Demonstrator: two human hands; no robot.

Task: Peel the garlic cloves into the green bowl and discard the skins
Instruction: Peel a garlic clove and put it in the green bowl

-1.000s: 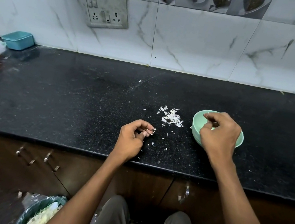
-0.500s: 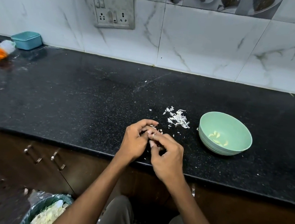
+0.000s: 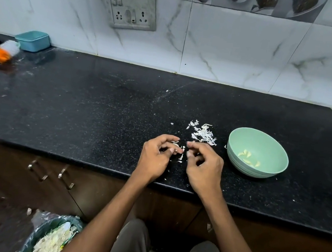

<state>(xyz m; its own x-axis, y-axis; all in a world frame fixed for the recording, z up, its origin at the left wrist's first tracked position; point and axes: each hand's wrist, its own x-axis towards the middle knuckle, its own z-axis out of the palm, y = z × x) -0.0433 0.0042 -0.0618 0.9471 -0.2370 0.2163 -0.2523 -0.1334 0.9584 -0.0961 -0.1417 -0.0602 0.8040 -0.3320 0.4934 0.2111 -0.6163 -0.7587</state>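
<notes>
The left hand (image 3: 154,158) pinches a small garlic clove (image 3: 179,149) over the black speckled stone counter (image 3: 77,113); the right hand (image 3: 203,169) has curled fingers, its grip contents impossible to tell. Just beyond lies a pile of white papery skins (image 3: 203,135), beside the round pale green bowl (image 3: 238,166) holding peeled cloves (image 3: 249,158).
</notes>
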